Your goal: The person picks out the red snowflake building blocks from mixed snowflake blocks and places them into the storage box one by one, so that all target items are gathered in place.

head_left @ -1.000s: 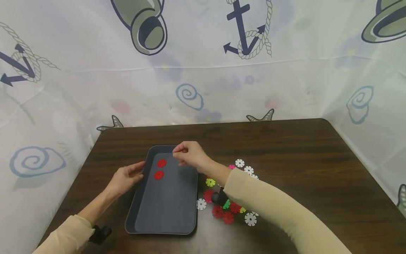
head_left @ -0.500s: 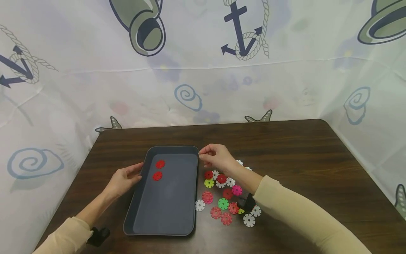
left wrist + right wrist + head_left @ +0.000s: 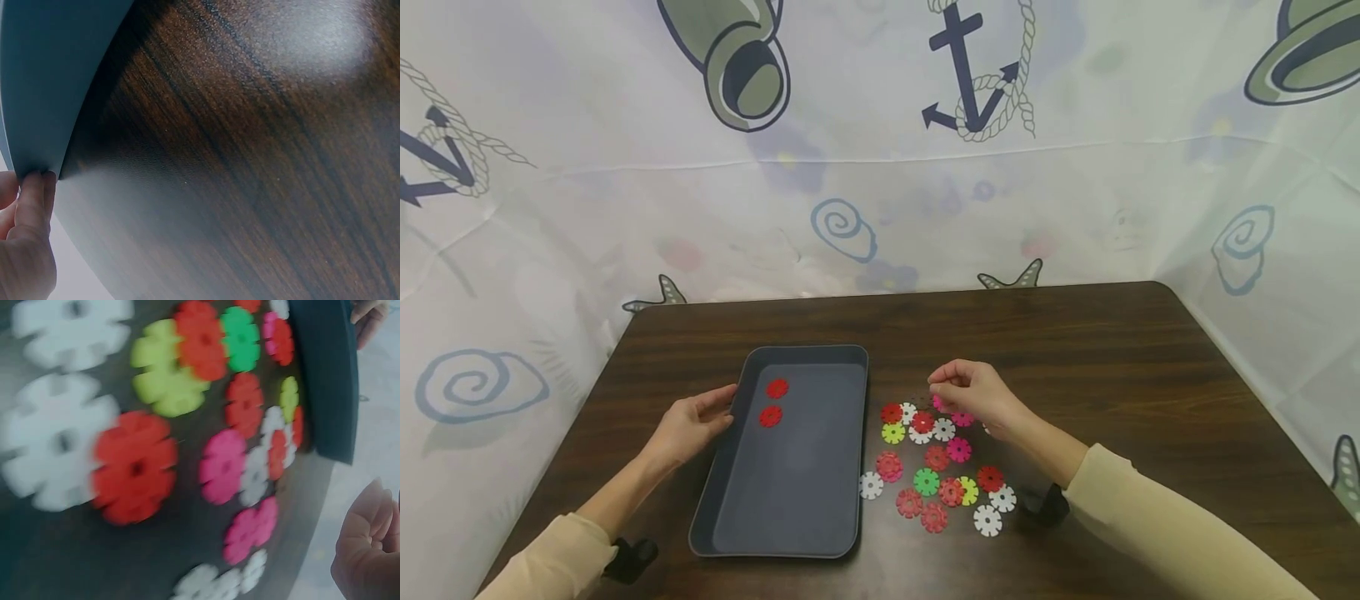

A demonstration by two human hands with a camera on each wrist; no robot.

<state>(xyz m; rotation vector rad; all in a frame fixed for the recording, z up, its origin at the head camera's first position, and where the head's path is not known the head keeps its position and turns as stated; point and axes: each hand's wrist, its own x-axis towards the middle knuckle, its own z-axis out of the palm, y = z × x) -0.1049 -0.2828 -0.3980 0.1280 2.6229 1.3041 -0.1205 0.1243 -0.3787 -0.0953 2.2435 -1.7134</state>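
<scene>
A dark grey rectangular tray (image 3: 790, 500) lies on the table, with a red notched disc (image 3: 777, 388) and a second red disc (image 3: 771, 416) inside near its far left. My left hand (image 3: 694, 425) rests at the tray's left side; in the left wrist view its fingers (image 3: 31, 206) touch the outer wall. To the right of the tray is a loose spread of notched plastic discs: red, white, pink, yellow and a green disc (image 3: 927, 482). Above the far end of this spread hovers my right hand (image 3: 981, 396), thumb and index finger near each other, nothing visible between them.
Dark wood-grain table (image 3: 1112, 375) extends around the tray and discs. Behind it hangs a white cloth (image 3: 887, 100) printed with anchors and shells. Several discs overlap, such as a red disc (image 3: 134, 469) over a white one. A black wrist camera (image 3: 632, 558) sits on the left wrist.
My right hand has moved right from over the tray to above the far discs, uncovering more of the spread. The left hand stays at the tray's side, and both red discs remain in place.
</scene>
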